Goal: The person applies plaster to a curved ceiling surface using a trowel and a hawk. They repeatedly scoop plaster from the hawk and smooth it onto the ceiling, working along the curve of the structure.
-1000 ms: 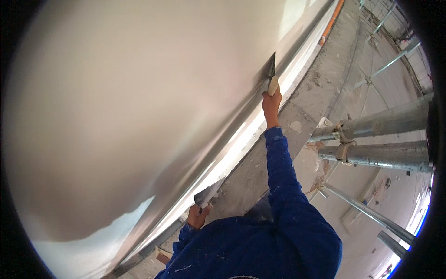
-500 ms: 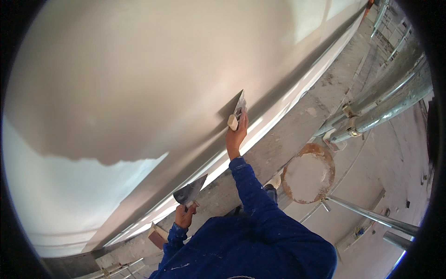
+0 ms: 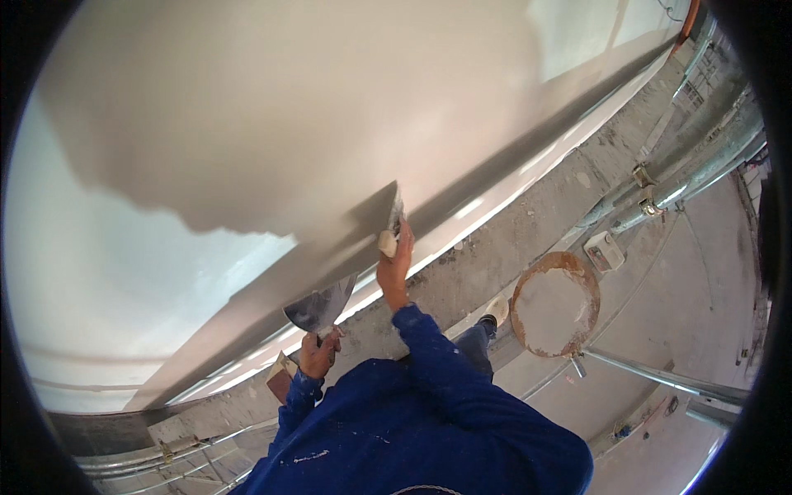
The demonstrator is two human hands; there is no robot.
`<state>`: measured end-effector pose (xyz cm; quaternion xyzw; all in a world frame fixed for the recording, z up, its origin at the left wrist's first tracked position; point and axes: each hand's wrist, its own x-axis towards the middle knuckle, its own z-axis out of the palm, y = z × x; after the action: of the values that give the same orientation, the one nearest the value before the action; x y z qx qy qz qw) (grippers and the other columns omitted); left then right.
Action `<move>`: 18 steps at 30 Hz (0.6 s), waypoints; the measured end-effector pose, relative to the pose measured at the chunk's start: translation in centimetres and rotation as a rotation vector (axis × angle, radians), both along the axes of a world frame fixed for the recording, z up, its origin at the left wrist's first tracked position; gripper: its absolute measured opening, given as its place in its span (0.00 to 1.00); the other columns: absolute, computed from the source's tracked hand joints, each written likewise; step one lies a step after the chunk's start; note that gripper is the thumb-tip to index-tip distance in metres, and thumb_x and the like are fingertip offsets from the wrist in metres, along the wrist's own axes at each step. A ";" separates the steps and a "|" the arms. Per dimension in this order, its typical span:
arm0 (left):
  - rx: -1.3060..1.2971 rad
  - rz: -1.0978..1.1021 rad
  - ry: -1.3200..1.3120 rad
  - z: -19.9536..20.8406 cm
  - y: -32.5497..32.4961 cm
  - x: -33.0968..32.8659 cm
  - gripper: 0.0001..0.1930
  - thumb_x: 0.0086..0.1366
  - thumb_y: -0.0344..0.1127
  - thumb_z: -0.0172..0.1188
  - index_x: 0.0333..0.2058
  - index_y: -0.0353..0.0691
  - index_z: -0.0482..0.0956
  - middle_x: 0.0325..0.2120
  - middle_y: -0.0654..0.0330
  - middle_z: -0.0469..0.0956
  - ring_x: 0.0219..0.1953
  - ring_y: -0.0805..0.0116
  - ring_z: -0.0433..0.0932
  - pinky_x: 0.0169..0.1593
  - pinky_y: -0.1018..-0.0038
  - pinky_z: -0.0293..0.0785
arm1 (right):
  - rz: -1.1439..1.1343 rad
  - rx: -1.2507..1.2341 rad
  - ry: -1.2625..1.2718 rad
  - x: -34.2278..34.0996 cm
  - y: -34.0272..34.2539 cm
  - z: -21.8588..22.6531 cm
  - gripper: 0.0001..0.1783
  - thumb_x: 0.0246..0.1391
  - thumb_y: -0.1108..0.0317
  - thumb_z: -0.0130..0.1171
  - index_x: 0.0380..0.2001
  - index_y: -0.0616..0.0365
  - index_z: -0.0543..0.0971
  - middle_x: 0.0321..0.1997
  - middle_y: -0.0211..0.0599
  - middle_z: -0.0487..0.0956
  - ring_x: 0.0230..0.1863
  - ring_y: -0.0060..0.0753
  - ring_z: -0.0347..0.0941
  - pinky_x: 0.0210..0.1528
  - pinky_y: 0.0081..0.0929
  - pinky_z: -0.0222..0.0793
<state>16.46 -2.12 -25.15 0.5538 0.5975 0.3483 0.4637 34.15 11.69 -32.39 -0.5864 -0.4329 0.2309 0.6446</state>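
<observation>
My right hand (image 3: 394, 266) is closed round the pale handle of a plastering trowel (image 3: 396, 210). The trowel's thin blade is edge-on to me and lies against the smooth whitish wall (image 3: 272, 124), low down near its bottom edge. Nearer my body, my left hand (image 3: 318, 353) grips a broad putty knife (image 3: 322, 305) by its handle. Its wide, flared metal blade points up and away, held in front of the wall's lower edge. Whether there is filler on either blade I cannot make out.
A round, rust-rimmed tub (image 3: 518, 322) of pale material stands to my right, beside my shoe (image 3: 498, 310). Behind it is a small white container (image 3: 605, 252). Metal scaffold poles (image 3: 660, 378) cross on the right. A reddish-brown block (image 3: 280, 381) lies by my left forearm.
My right hand has drawn the trowel left and slightly down along the wall. My left hand, with the putty knife, has shifted left and up. More of my leg and shoe shows.
</observation>
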 end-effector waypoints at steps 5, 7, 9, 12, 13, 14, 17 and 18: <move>-0.194 -0.159 -0.164 -0.2 0.5 -0.1 0.14 0.59 0.41 0.48 0.33 0.33 0.68 0.19 0.59 0.71 0.16 0.74 0.68 0.19 0.80 0.63 | 0.062 -0.153 0.595 5.4 -7.5 0.0 0.23 0.41 0.83 0.50 0.45 0.61 0.65 0.41 0.36 0.70 0.44 0.32 0.66 0.47 0.28 0.60; -0.293 -0.170 -0.341 0.8 0.9 1.6 0.15 0.60 0.41 0.47 0.36 0.32 0.66 0.22 0.58 0.72 0.15 0.73 0.68 0.18 0.80 0.63 | -0.079 -0.278 0.796 8.2 -9.9 3.6 0.20 0.38 0.80 0.53 0.40 0.64 0.69 0.34 0.36 0.72 0.40 0.32 0.68 0.44 0.26 0.61; -0.393 -0.345 -0.501 1.4 1.8 2.8 0.15 0.62 0.39 0.45 0.41 0.32 0.62 0.25 0.57 0.71 0.13 0.72 0.68 0.16 0.81 0.64 | 0.151 0.001 1.095 12.0 -12.4 2.5 0.22 0.35 0.83 0.51 0.40 0.62 0.70 0.35 0.36 0.73 0.41 0.34 0.68 0.46 0.30 0.61; -0.474 -0.436 -0.640 2.5 2.5 5.0 0.19 0.62 0.40 0.45 0.44 0.31 0.59 0.23 0.55 0.70 0.11 0.71 0.67 0.14 0.80 0.64 | 0.325 0.037 1.008 14.1 -14.5 6.5 0.25 0.35 0.87 0.49 0.42 0.58 0.69 0.41 0.34 0.71 0.44 0.36 0.67 0.44 0.28 0.63; -0.493 -0.488 -0.665 2.7 2.8 5.4 0.21 0.61 0.41 0.46 0.47 0.31 0.58 0.23 0.55 0.70 0.11 0.72 0.67 0.14 0.80 0.64 | 0.355 0.076 1.011 14.3 -15.0 7.1 0.25 0.35 0.87 0.49 0.42 0.57 0.69 0.42 0.35 0.71 0.44 0.36 0.67 0.45 0.29 0.63; -0.496 -0.571 -0.673 2.9 3.3 5.8 0.21 0.61 0.41 0.47 0.47 0.31 0.58 0.23 0.55 0.70 0.10 0.72 0.67 0.13 0.80 0.64 | 0.379 0.120 1.021 14.5 -15.4 7.5 0.26 0.36 0.87 0.49 0.42 0.56 0.69 0.42 0.35 0.71 0.45 0.36 0.66 0.45 0.30 0.63; -0.548 -0.580 -0.673 3.9 3.4 7.1 0.22 0.61 0.41 0.47 0.47 0.31 0.57 0.23 0.55 0.70 0.10 0.73 0.67 0.13 0.81 0.64 | 0.360 0.051 0.665 15.5 -17.1 6.7 0.25 0.34 0.86 0.49 0.41 0.56 0.71 0.42 0.35 0.71 0.45 0.37 0.67 0.48 0.34 0.62; -0.535 -0.596 -0.653 3.8 3.4 7.4 0.23 0.60 0.42 0.48 0.47 0.31 0.57 0.22 0.55 0.70 0.10 0.74 0.67 0.12 0.81 0.63 | 0.329 0.000 0.484 15.9 -17.7 6.3 0.25 0.34 0.86 0.50 0.41 0.56 0.72 0.42 0.35 0.72 0.45 0.37 0.67 0.49 0.36 0.62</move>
<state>23.88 1.26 -21.30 0.4244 0.3062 0.1910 0.8304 50.02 -5.98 -26.13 -0.4361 -0.3557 0.4654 0.6831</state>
